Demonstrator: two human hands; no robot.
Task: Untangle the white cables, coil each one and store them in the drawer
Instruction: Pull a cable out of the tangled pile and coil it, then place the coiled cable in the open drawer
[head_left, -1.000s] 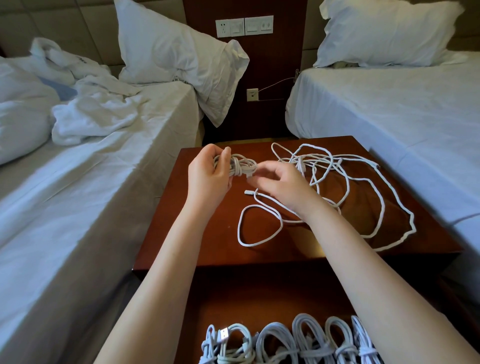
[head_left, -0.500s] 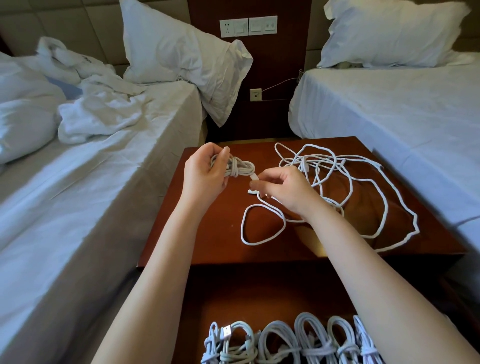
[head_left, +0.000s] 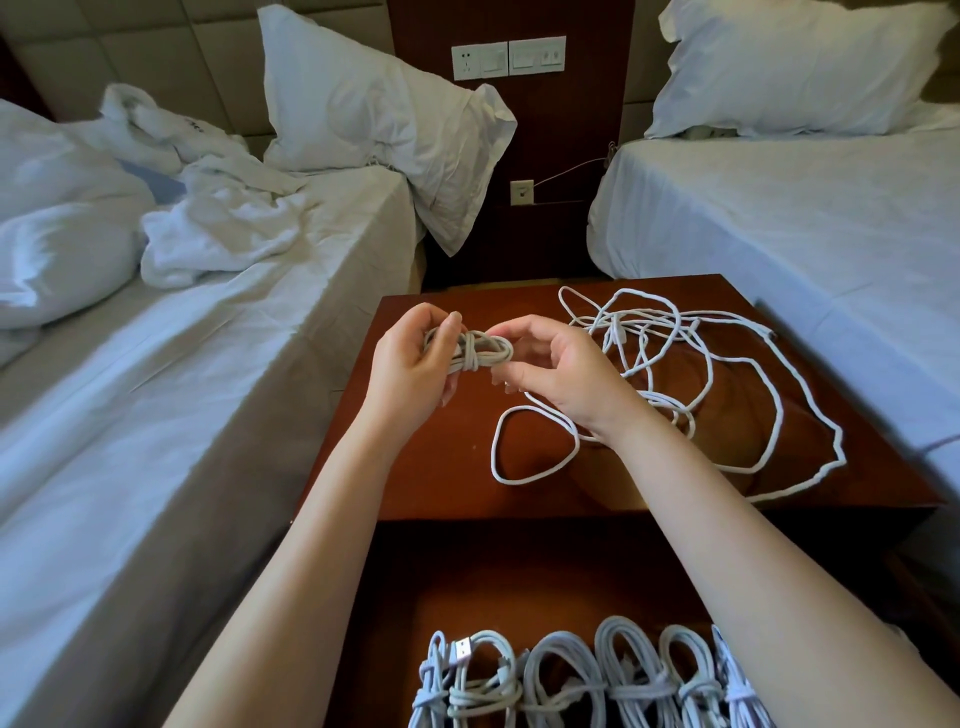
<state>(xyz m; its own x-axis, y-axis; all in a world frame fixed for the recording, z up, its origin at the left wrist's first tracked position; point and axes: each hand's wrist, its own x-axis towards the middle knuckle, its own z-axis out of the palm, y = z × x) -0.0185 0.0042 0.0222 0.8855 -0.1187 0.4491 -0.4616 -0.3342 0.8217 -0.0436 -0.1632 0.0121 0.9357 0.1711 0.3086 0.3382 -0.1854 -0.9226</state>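
Head view, mid-frame: tying off coiled cable (head_left: 480, 353), gripped in left hand (head_left: 410, 374), right hand (head_left: 563, 374) pinching its end. Next, probably snugging the wrap, then lowering into drawer (head_left: 519, 571), frame bottom.

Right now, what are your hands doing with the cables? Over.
Left hand and right hand grip coiled cable. Tangled cables loose on nightstand. Finished coils in drawer. Nothing in the way.

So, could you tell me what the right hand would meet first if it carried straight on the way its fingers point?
The coil, most likely: the right hand's fingers point left at its end and seem to pinch it already, with the left hand gripping the coil just beyond.
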